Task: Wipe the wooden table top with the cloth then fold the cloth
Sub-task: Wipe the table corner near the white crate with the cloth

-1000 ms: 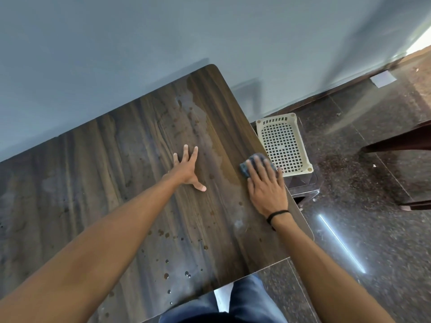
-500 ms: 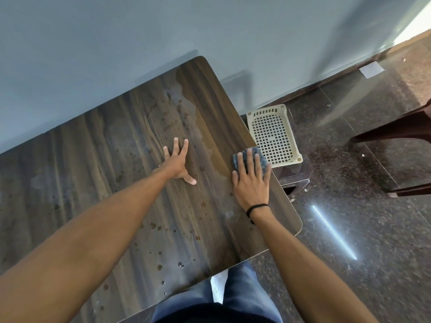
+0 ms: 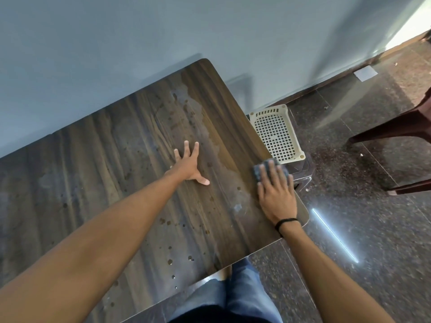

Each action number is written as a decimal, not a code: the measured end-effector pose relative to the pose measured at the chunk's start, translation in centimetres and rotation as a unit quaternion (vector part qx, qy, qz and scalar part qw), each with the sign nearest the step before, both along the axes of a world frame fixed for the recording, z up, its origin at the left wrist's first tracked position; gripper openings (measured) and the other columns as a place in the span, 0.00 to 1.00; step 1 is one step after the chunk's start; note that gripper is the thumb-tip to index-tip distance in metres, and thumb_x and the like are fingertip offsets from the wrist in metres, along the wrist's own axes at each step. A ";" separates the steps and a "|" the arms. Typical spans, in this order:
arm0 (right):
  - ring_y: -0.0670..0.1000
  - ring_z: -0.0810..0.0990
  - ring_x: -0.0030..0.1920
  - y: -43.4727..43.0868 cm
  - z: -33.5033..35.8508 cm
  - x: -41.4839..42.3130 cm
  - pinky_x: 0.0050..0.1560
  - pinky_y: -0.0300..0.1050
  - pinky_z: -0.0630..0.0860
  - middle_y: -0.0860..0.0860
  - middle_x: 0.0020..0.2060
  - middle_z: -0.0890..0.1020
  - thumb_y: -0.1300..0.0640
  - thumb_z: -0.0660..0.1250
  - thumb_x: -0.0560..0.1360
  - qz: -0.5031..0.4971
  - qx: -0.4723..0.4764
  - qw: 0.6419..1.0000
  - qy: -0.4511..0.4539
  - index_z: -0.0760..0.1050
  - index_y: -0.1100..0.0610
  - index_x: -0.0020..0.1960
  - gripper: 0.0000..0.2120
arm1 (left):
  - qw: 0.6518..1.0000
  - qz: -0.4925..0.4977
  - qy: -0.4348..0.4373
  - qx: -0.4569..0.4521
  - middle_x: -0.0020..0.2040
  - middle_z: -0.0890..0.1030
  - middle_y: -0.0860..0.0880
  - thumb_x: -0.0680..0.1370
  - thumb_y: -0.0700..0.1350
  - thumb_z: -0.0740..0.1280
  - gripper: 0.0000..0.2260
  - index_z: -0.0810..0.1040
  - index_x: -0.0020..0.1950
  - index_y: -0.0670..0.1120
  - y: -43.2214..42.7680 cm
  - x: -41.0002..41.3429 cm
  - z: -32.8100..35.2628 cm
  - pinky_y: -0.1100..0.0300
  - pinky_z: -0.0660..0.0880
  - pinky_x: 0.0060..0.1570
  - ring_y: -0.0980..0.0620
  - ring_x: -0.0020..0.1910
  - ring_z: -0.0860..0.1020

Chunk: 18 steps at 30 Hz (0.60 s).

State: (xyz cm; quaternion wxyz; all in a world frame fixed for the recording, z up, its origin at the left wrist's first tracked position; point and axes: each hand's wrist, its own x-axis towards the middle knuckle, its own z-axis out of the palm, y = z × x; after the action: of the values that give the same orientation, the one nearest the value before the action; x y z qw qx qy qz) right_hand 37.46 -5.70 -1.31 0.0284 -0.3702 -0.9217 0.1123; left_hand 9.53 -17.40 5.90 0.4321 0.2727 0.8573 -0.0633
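The dark wooden table top [image 3: 116,164] runs from lower left to upper right, with water drops and a wet patch near its right side. My right hand [image 3: 276,192] lies flat with straight fingers on a small blue-grey cloth [image 3: 257,169], pressing it onto the table at the right edge. Most of the cloth is hidden under the fingers. My left hand [image 3: 189,165] rests flat on the wood with fingers spread, left of the wet patch.
A cream perforated plastic basket [image 3: 276,134] sits upside down on a dark stool beside the table's right edge. A brown chair [image 3: 401,129] stands on the dark polished floor at far right. A pale wall runs behind the table.
My right hand has slid the cloth back toward the table's right edge after moving left. My left hand stays planted in the same spot on the wood.
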 end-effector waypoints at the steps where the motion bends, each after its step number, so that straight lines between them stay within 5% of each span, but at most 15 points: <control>1: 0.54 0.49 0.81 -0.2 0.3 -0.4 0.79 0.59 0.46 0.51 0.81 0.49 0.47 0.49 0.84 -0.077 -0.022 0.997 -0.003 0.51 0.49 0.82 0.27 | 1.000 -0.007 -0.011 0.001 0.75 0.22 0.52 0.64 0.57 0.82 0.66 0.28 0.77 0.58 -0.3 0.7 -0.2 0.28 0.52 0.72 0.35 0.76 0.30; 3: 0.55 0.44 0.81 -2.4 0.8 -1.8 0.79 0.60 0.42 0.51 0.81 0.46 0.47 0.49 0.85 -0.113 -0.062 0.991 -0.016 0.47 0.49 0.82 0.28 | 0.999 -0.027 -0.026 0.000 0.74 0.21 0.52 0.63 0.58 0.82 0.67 0.27 0.77 0.58 -0.9 2.1 -0.7 0.28 0.51 0.72 0.36 0.76 0.29; 7: 0.53 0.51 0.81 -3.9 0.3 2.6 0.79 0.56 0.46 0.47 0.81 0.51 0.44 0.49 0.84 0.100 -0.008 0.995 -0.014 0.52 0.46 0.81 0.26 | 0.999 -0.051 -0.005 0.017 0.75 0.21 0.52 0.64 0.57 0.82 0.67 0.28 0.78 0.57 -2.2 3.0 -1.0 0.27 0.49 0.71 0.36 0.76 0.28; 12: 0.55 0.47 0.81 -4.8 1.0 4.4 0.79 0.59 0.45 0.51 0.81 0.50 0.47 0.51 0.85 -0.197 -0.065 0.978 -0.007 0.50 0.49 0.82 0.27 | 0.998 -0.059 0.003 0.006 0.75 0.21 0.50 0.64 0.57 0.82 0.67 0.27 0.78 0.56 -1.7 3.3 -0.5 0.27 0.51 0.70 0.34 0.75 0.29; 16: 0.55 0.54 0.80 -6.5 0.8 6.6 0.78 0.59 0.53 0.49 0.80 0.56 0.45 0.48 0.84 0.035 -0.010 0.999 -0.005 0.56 0.49 0.81 0.26 | 0.998 -0.056 0.011 0.003 0.76 0.24 0.49 0.65 0.57 0.81 0.66 0.29 0.79 0.54 -1.8 3.8 0.1 0.29 0.52 0.73 0.34 0.76 0.30; 18: 0.54 0.54 0.80 -5.3 0.6 8.2 0.78 0.59 0.52 0.49 0.80 0.56 0.44 0.46 0.83 0.026 -0.001 1.000 -0.006 0.56 0.48 0.81 0.27 | 0.998 -0.061 0.008 0.002 0.76 0.23 0.50 0.66 0.59 0.81 0.65 0.29 0.79 0.55 -2.3 4.7 0.1 0.28 0.52 0.71 0.35 0.76 0.30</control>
State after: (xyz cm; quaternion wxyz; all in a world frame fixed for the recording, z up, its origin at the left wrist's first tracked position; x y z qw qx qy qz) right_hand 45.67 -10.98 -0.72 0.0200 -0.3471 -0.9310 0.1116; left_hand 14.20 -19.66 5.99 0.4203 0.3253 0.8423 -0.0901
